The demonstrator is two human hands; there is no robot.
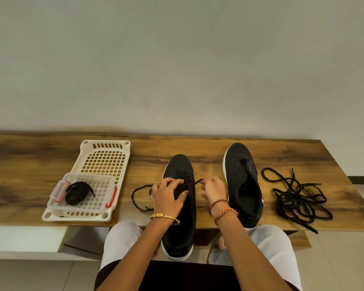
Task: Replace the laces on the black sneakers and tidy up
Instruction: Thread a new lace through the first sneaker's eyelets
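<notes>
Two black sneakers sit on the wooden desk (40,164), toes pointing away from the person, and the nearer sneaker (180,206) is drawn back so its heel overhangs the front edge above the lap, which I judge puts its eyelets within easy reach of both hands. The left hand (168,196) lies over the tongue with its fingers curled down on the upper, apparently steadying the shoe and holding one run of the new lace (138,196), whose free end loops out onto the desk to the left. The right hand (213,190) hovers just beside the eyelets with fingers bent; the lace tip points toward it, but whether it actually pinches the lace is too blurred to tell. The other sneaker (243,181) stands to the right with bare eyelets, waiting its turn. Further right a tangled heap of old laces (298,198) lies well apart from the work, probably set aside for tidying later. At the left a white basket (105,156) carries a small clear box (82,194) holding a coiled spare lace (77,193), likely kept for the second shoe
</notes>
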